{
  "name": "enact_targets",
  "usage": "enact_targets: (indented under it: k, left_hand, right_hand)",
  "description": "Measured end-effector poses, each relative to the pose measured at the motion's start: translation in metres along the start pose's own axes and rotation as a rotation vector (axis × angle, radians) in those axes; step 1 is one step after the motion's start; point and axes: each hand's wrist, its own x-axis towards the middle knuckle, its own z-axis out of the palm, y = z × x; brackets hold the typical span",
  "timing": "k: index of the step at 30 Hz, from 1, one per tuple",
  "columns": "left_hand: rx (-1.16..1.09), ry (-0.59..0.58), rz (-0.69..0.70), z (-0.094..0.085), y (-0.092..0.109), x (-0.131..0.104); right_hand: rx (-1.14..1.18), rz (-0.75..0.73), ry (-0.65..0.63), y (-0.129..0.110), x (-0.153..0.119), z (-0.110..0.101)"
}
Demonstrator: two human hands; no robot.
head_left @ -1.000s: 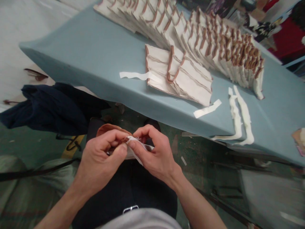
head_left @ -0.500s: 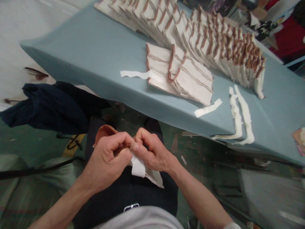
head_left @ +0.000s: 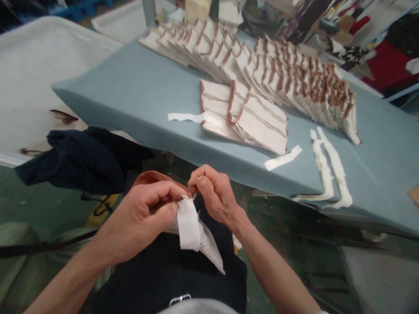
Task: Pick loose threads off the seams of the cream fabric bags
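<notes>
My left hand (head_left: pixel 140 220) is closed in a pinch on a sewn fabric piece above my lap. The piece has a brown section (head_left: pixel 152 176) behind my fingers and a pale flap (head_left: pixel 212 252) hanging below. From the pinched edge dangles a white fabric strip (head_left: pixel 189 226), with a few loose threads at its top. Just right of that edge, my right hand (head_left: pixel 214 194) is closed, thumb against curled fingers. Whatever it pinches is hidden or too small to make out.
A blue-grey table (head_left: pixel 124 83) stands in front. Long rows of brown-edged cream fabric pieces (head_left: pixel 278 72) lie along its back. Nearer are overlapping flat pieces (head_left: pixel 258 120), short white strips (head_left: pixel 283 158) and long pale strips (head_left: pixel 335 168). Dark blue cloth (head_left: pixel 85 159) hangs at left.
My right hand has drawn up and away from the left thumb, so the strip's top and loose threads now show. My left hand keeps its pinch. The view has tilted up slightly.
</notes>
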Motion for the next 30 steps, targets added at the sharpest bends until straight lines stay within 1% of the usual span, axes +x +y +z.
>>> enact_targets:
  k: [2,4,6,9,11,13,15,17,19,24,27,30]
  left_hand:
    - [0.055,-0.032,0.047,-0.008,0.006,0.001]
    - [0.119,-0.050,0.092,-0.014,0.012,0.001]
    - [0.153,-0.040,0.122,-0.017,0.017,0.001]
    - [0.173,0.020,0.107,-0.018,0.020,0.000]
    - [0.190,0.032,0.077,-0.016,0.019,-0.002]
    - [0.217,0.026,0.055,-0.015,0.017,-0.005]
    - [0.246,0.028,0.068,-0.014,0.016,-0.008]
    - [0.265,0.043,0.110,-0.013,0.015,-0.010]
    - [0.293,0.072,0.172,-0.012,0.015,-0.011]
    - [0.440,0.153,0.352,-0.009,0.005,-0.015]
    - [0.545,0.197,0.449,-0.005,-0.005,-0.016]
    - [0.655,0.235,0.506,-0.002,-0.012,-0.018]
  right_hand:
    - [0.035,-0.062,0.021,-0.015,0.004,-0.005]
    - [0.030,-0.134,-0.052,-0.030,0.009,-0.010]
    - [-0.041,-0.191,-0.152,-0.039,0.016,-0.015]
    - [-0.257,-0.227,-0.238,-0.039,0.023,-0.023]
    - [-0.394,-0.230,-0.296,-0.036,0.025,-0.027]
    - [-0.461,-0.233,-0.349,-0.037,0.026,-0.029]
    - [-0.456,-0.247,-0.371,-0.039,0.027,-0.029]
    - [-0.402,-0.243,-0.364,-0.042,0.028,-0.027]
    - [-0.296,-0.192,-0.358,-0.042,0.028,-0.025]
    - [0.129,0.098,-0.444,-0.032,0.024,-0.019]
    - [0.315,0.212,-0.445,-0.028,0.023,-0.015]
    - [0.505,0.359,-0.439,-0.026,0.021,-0.011]
